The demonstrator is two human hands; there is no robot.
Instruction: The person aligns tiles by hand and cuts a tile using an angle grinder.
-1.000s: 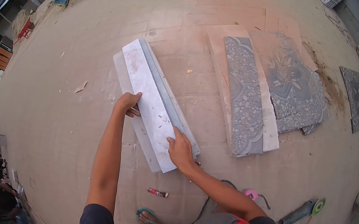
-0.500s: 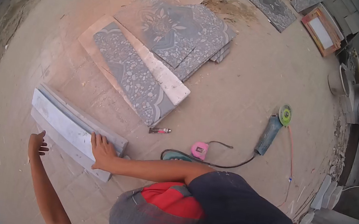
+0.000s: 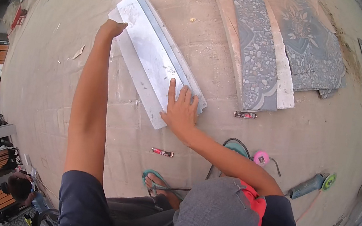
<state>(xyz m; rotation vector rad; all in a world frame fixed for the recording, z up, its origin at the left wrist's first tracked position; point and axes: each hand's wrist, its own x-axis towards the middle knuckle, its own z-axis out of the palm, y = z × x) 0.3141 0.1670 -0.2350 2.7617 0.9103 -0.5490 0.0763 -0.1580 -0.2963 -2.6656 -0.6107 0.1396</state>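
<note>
Resting splayed R hand [image 3: 182, 117] on white tile strip's [image 3: 147, 48] lower end, w/ L hand [image 3: 111, 30] at upper end (grip unclear), long axis upper L to ctr frame.

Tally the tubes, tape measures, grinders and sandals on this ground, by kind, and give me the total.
Tubes: 2
Tape measure: 1
Grinder: 1
Sandals: 2
Total: 6
</note>
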